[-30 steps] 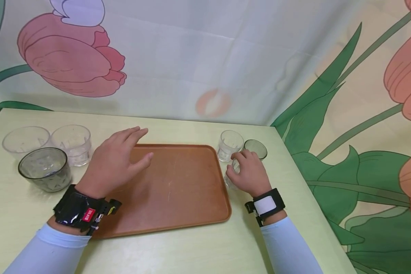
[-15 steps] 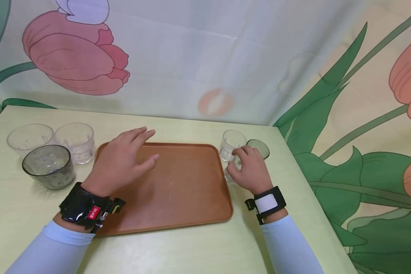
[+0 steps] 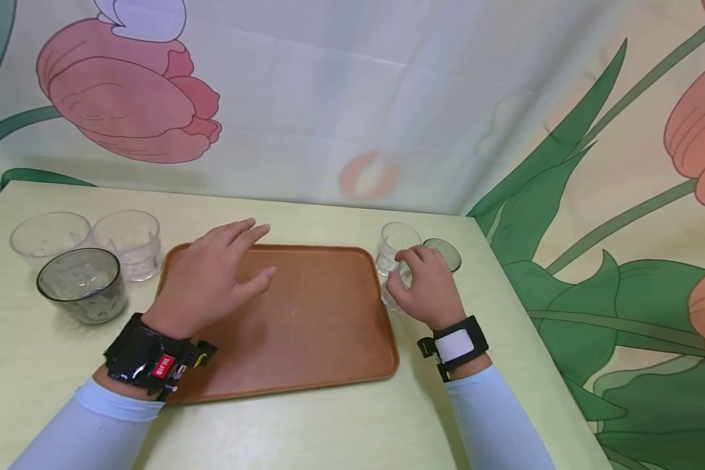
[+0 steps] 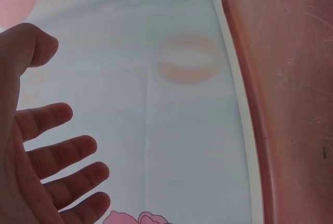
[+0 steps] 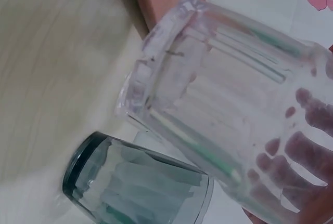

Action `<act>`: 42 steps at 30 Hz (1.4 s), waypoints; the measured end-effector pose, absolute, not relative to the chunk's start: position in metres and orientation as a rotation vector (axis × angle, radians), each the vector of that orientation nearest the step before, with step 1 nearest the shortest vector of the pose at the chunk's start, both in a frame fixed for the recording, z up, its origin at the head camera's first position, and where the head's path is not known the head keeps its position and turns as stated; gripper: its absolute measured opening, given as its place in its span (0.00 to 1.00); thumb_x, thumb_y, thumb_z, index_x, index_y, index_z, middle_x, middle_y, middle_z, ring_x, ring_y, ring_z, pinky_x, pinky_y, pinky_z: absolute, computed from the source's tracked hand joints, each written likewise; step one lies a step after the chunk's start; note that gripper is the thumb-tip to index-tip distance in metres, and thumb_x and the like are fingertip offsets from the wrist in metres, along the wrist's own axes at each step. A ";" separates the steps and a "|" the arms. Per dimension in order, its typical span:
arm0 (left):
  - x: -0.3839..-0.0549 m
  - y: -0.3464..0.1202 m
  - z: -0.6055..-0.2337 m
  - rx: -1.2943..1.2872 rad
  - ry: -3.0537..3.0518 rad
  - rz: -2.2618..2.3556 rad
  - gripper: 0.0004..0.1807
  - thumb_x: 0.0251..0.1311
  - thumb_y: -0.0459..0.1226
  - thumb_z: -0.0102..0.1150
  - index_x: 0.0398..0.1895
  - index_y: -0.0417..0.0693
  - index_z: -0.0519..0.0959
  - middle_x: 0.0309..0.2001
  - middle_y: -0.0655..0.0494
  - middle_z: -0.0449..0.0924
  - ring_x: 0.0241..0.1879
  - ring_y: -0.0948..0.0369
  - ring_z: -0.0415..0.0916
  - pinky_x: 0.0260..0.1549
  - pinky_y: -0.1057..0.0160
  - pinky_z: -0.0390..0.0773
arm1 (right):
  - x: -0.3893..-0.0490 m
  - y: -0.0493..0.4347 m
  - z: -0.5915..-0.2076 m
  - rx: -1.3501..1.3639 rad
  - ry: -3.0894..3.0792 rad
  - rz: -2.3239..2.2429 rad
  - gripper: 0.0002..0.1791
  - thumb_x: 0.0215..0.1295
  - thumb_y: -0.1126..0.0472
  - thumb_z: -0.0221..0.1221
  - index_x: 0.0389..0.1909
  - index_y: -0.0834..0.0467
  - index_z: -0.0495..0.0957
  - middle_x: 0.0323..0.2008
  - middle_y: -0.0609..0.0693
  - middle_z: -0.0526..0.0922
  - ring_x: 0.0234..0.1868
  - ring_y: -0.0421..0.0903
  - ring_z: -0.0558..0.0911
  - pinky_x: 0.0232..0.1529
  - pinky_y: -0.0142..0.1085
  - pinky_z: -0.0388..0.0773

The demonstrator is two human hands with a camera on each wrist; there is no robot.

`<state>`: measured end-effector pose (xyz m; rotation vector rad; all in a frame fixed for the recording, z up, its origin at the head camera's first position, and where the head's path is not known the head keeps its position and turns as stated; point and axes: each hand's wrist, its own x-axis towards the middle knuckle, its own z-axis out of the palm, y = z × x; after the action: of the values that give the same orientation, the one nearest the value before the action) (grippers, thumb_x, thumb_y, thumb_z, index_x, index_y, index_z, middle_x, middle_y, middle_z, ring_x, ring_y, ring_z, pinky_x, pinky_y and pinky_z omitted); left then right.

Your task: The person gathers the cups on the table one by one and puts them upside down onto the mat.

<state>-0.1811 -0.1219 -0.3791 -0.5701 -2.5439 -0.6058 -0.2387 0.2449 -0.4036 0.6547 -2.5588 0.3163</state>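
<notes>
My right hand (image 3: pixel 429 287) grips a clear glass tumbler (image 5: pixel 223 99) just beyond the tray's right edge. In the right wrist view the fingers (image 5: pixel 307 156) show through its wall, curled around the upper part. Close by stand a smoky grey tumbler (image 3: pixel 444 253), partly covered by that hand, and a second clear tumbler (image 3: pixel 397 241) behind. My left hand (image 3: pixel 211 277) hovers over the left part of the brown tray (image 3: pixel 323 320), fingers extended and thumb apart, holding nothing. The left wrist view shows its spread fingers (image 4: pixel 67 156) with nothing between them.
On the table's left side stand two clear tumblers (image 3: pixel 128 245) (image 3: pixel 49 236) and a smoky grey tumbler (image 3: pixel 82 287) in front of them. The pale table (image 3: pixel 282 431) ends at a flower-printed curtain (image 3: pixel 305 117) behind and on the right.
My left hand has drifted slightly right over the tray. My right hand, with the clear tumbler in its grip, has risen a little in view. The other tumblers stay put.
</notes>
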 end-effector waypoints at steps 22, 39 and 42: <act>-0.179 -0.111 -0.380 -0.615 -2.564 -0.616 0.34 0.62 0.52 0.61 0.68 0.45 0.73 0.67 0.41 0.71 0.65 0.43 0.71 0.61 0.40 0.73 | -0.237 0.236 -0.400 0.728 -2.434 0.359 0.17 0.61 0.51 0.56 0.41 0.59 0.83 0.43 0.57 0.82 0.46 0.57 0.79 0.49 0.50 0.78; -0.180 -0.108 -0.384 -0.639 -2.556 -0.612 0.35 0.61 0.53 0.62 0.67 0.45 0.73 0.67 0.41 0.72 0.64 0.43 0.71 0.61 0.41 0.73 | -0.237 0.217 -0.392 0.748 -2.396 0.412 0.17 0.61 0.51 0.54 0.41 0.58 0.82 0.42 0.56 0.81 0.45 0.56 0.79 0.47 0.49 0.78; -0.179 -0.107 -0.384 -0.642 -2.565 -0.608 0.35 0.61 0.53 0.62 0.68 0.45 0.73 0.67 0.41 0.71 0.65 0.43 0.71 0.61 0.41 0.73 | -0.236 0.214 -0.390 0.752 -2.387 0.430 0.17 0.61 0.51 0.54 0.41 0.58 0.82 0.42 0.56 0.82 0.45 0.57 0.79 0.47 0.50 0.78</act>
<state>-0.1792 -0.1069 -0.3840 -0.6423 -2.5648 -0.6076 -0.2357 0.2138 -0.3895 0.7519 -2.3866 0.4301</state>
